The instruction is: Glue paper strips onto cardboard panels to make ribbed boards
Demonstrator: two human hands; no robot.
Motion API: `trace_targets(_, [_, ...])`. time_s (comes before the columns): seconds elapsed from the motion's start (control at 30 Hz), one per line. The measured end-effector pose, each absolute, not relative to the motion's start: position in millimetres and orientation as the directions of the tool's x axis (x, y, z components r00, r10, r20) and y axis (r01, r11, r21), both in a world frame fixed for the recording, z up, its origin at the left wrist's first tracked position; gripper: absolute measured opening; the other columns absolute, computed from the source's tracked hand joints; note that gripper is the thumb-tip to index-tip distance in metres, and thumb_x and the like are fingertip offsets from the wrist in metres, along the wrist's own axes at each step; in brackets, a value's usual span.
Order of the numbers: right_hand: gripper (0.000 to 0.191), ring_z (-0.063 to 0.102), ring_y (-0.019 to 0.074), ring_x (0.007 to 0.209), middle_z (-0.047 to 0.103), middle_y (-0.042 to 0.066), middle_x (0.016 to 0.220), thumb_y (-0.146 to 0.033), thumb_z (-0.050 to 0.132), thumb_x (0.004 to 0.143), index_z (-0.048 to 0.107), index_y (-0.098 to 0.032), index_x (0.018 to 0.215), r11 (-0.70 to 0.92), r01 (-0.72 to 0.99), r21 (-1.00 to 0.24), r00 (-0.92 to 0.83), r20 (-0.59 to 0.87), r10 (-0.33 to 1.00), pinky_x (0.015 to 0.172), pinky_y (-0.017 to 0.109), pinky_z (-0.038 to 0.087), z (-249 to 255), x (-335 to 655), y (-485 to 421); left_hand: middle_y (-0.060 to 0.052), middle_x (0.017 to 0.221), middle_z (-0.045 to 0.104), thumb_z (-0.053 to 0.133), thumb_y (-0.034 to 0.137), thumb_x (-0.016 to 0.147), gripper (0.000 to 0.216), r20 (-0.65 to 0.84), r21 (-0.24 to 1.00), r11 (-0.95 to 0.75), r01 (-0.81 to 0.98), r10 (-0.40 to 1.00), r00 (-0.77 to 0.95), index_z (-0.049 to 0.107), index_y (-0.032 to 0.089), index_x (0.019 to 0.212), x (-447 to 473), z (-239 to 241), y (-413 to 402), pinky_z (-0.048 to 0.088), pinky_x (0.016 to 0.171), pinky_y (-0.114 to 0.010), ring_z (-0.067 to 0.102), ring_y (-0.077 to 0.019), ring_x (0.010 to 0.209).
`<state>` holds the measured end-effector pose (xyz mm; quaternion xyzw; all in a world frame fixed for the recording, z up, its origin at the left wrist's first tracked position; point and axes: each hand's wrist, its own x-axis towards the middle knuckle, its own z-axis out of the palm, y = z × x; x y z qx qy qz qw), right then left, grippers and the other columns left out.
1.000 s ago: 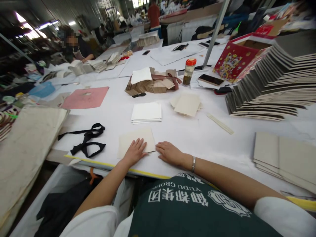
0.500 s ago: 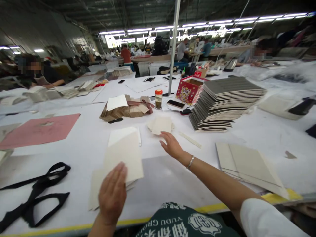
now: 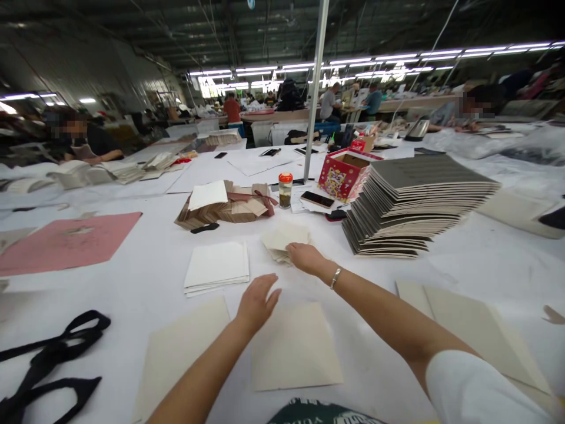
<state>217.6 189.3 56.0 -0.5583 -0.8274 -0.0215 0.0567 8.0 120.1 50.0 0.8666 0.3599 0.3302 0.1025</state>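
My right hand (image 3: 306, 259), with a bracelet at the wrist, is at a small pile of cream pieces (image 3: 282, 238). Its fingers are closed on the pile's right edge; how many pieces they pinch is hidden. My left hand (image 3: 256, 300) hovers open, thumb apart from the fingers, holding nothing. Just below it a cream rectangular panel (image 3: 300, 353) lies flat on the white table. Another cream panel (image 3: 180, 347) lies to the left, partly covered by my left forearm. Behind the left hand sits a short stack of white sheets (image 3: 216, 268).
Tall stack of grey-and-cream panels (image 3: 419, 206) at right; more cream panels (image 3: 477, 330) nearer. Large black scissors (image 3: 57, 353) and a pink sheet (image 3: 75, 241) on the left. Farther back: brown bundle (image 3: 220, 206), orange-lidded jar (image 3: 285, 191), phone (image 3: 318, 199), red box (image 3: 344, 174), metal pole (image 3: 315, 88).
My left hand has let go of a cream panel, which now lies flat in front of me, and moved right and forward. My right hand has closed on the small cream pile.
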Motion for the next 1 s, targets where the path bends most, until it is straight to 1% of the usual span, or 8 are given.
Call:
trace_targets(0.13, [0.024,0.058,0.0191,0.087,0.062,0.009,0.094,-0.020,0.036,0.086,0.055,-0.015,0.099,0.301,0.933,-0.195,-0.236,0.297,0.925,0.074,0.030,0.045,71.0,233.1,190.0,-0.012,0.110,0.058,0.054,0.036,0.077,0.032,0.398,0.717,-0.526,0.457,0.848,0.350,0.057,0.017,0.103,29.1,56.6,172.3,0.037,0.096,-0.043,0.051,-0.0246,0.107])
trace_targets(0.23, [0.020,0.055,0.0180,0.094,0.061,0.009,0.099,-0.020,0.039,0.084,0.053,-0.018,0.098,0.387,0.841,-0.379,-0.130,0.552,0.823,0.081,0.031,0.043,82.5,239.5,172.2,-0.014,0.114,0.055,0.055,0.049,0.074,0.049,0.058,0.988,-0.088,0.124,0.972,0.229,0.051,0.017,0.110,55.4,63.0,183.1,0.043,0.089,-0.044,0.053,-0.0256,0.104])
trace_targets(0.33, [0.015,0.053,0.0174,0.098,0.059,0.007,0.103,-0.022,0.043,0.083,0.051,-0.021,0.095,0.498,0.637,-0.588,0.017,0.657,0.753,0.085,0.033,0.041,86.0,227.7,131.5,-0.012,0.114,0.054,0.048,0.059,0.074,0.056,-0.233,0.885,0.341,-0.318,0.914,0.332,0.044,0.021,0.115,76.3,72.4,169.2,0.048,0.080,-0.042,0.056,-0.0233,0.098])
trace_targets(0.43, [0.011,0.054,0.0155,0.086,0.058,0.005,0.093,-0.029,0.045,0.083,0.048,-0.022,0.091,0.375,0.376,-0.847,0.234,0.479,0.846,0.078,0.032,0.043,84.5,208.6,80.4,-0.007,0.104,0.059,0.060,0.049,0.070,0.049,-0.255,0.746,0.489,-0.453,0.837,0.484,0.047,0.022,0.109,84.9,77.6,141.3,0.049,0.077,-0.036,0.060,-0.0190,0.088])
trace_targets(0.53, [0.024,0.051,0.0130,0.077,0.055,0.001,0.084,-0.042,0.052,0.077,0.046,-0.021,0.087,0.222,0.048,-0.974,0.175,0.227,0.958,0.072,0.029,0.043,85.7,202.3,41.2,-0.001,0.090,0.062,0.070,0.034,0.063,0.054,-0.270,0.789,0.431,-0.438,0.883,0.383,0.047,0.023,0.111,76.8,79.0,115.0,0.050,0.072,-0.028,0.061,-0.0133,0.075])
trace_targets(0.7, [0.068,0.054,0.0142,0.073,0.056,0.003,0.082,-0.075,0.044,0.059,0.050,-0.018,0.094,-0.170,-0.349,-0.922,-0.365,-0.033,0.930,0.068,0.032,0.045,94.9,232.3,20.3,0.002,0.081,0.063,0.069,0.029,0.063,0.067,-0.301,0.942,0.318,-0.104,0.941,0.155,0.040,0.028,0.124,52.9,85.5,100.8,0.051,0.064,-0.025,0.061,-0.0121,0.065])
trace_targets(0.87, [0.049,0.054,0.0124,0.069,0.059,0.001,0.081,-0.052,0.065,0.059,0.057,-0.016,0.093,-0.192,0.030,-0.981,-0.228,-0.194,0.954,0.063,0.025,0.045,87.4,243.3,8.7,0.001,0.082,0.064,0.067,0.039,0.062,0.071,-0.138,0.989,0.124,0.079,0.970,0.202,0.037,0.028,0.126,49.4,87.1,65.9,0.052,0.060,-0.028,0.062,-0.0176,0.070])
trace_targets(1.0, [0.034,0.055,0.0150,0.076,0.063,0.001,0.084,-0.038,0.064,0.065,0.062,-0.015,0.090,-0.082,0.215,-0.973,-0.140,-0.114,0.984,0.071,0.027,0.045,69.6,243.3,-0.9,-0.009,0.105,0.059,0.059,0.046,0.068,0.076,0.237,0.876,-0.309,0.369,0.945,0.227,0.026,0.021,0.133,29.4,49.6,38.2,0.051,0.072,-0.038,0.060,-0.0245,0.088])
